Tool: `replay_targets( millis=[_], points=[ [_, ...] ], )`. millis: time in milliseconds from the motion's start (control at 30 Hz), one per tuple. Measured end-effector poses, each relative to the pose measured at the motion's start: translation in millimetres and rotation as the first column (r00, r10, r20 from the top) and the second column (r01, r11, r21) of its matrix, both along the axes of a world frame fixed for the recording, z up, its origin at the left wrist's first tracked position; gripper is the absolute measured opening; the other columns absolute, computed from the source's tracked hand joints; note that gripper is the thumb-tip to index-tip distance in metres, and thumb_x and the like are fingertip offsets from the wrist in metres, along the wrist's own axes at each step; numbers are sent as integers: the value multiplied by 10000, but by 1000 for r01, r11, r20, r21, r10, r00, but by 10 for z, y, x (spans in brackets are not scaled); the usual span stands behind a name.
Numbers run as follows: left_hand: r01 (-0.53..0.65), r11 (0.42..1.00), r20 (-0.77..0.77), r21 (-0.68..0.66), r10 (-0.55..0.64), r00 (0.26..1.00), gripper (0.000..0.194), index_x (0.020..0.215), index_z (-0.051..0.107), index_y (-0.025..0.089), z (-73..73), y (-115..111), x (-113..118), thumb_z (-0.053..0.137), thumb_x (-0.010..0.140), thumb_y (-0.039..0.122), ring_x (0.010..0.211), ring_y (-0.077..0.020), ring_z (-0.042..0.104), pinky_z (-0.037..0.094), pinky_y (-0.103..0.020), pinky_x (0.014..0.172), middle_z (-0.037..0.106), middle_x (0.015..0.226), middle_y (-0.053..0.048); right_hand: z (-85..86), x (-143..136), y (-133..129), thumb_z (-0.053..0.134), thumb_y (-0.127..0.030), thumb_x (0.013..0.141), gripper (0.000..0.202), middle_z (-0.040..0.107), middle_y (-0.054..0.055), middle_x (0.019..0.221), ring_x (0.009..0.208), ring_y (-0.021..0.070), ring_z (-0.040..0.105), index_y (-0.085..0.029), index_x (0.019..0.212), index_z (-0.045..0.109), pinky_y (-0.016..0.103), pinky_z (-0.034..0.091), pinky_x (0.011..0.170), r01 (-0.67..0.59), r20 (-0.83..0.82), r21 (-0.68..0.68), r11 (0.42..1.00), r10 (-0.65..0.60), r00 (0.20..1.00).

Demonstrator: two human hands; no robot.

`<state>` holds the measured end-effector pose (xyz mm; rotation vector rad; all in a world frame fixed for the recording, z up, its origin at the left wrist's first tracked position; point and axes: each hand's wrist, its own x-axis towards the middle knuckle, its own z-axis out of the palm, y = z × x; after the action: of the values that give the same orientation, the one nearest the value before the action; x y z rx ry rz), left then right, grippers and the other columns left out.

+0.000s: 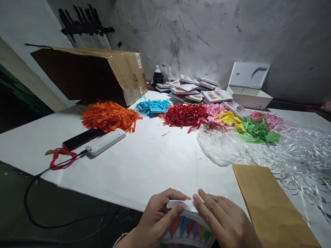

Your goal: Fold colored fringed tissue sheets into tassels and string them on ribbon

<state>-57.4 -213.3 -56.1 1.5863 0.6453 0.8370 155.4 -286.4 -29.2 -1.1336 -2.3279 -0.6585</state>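
A thin white box [190,229] with a colourful tassel print is held at the table's front edge, low in the view. My left hand [161,215] grips its left end, thumb on the near side and fingers over the far side. My right hand [223,217] lies over its right part, the fingers stretched out and close together across the top edge. Part of the box is hidden under my right hand and below the view's edge. A brown paper sheet or envelope [274,203] lies just right of my right hand.
Behind are fringe bundles in orange [110,116], blue [152,107], red [184,115] and green [260,130]. Further back stand a cardboard box [133,77], piled printed boxes [216,95] and an open white box [248,98]. A phone [81,138], power bank [106,142] and clear strips [302,155] flank the middle.
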Motion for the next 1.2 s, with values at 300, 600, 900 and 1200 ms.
replay_targets(
  millis=[300,600,900,1200],
  points=[
    [-7,992,-34,-126,3,999,292,990,748,187,-11,8,-4,604,958,440,683,-142,616,463,-191,600,723,824,-57,-106,152,-84,444,-141,1018,359,738,195,1140,882,215,735,-33,1342,556,297,579,684,-30,-210,-101,994,8,978],
    [-28,980,-17,-197,25,1000,305,976,750,190,-11,23,-13,636,934,470,695,-147,637,478,-182,601,730,845,-63,-143,151,-111,365,-413,1072,461,736,121,1147,955,191,720,-158,1430,505,278,590,820,-117,-434,-254,960,-4,901],
    [23,993,-37,-113,-27,999,289,1060,686,196,-11,-14,-23,581,971,449,740,-157,666,516,-197,631,738,970,-84,4,135,-143,540,-219,993,250,746,58,1058,929,153,717,-242,1202,675,205,585,810,-156,-547,-530,833,-195,814],
    [-80,997,-130,8,80,988,465,1287,535,219,-17,-101,87,659,907,456,467,-74,533,392,-173,407,715,960,-73,208,34,64,451,-276,1046,286,755,21,913,761,122,733,-267,1258,644,156,559,681,-331,-516,-616,715,-48,855]
  ],
)
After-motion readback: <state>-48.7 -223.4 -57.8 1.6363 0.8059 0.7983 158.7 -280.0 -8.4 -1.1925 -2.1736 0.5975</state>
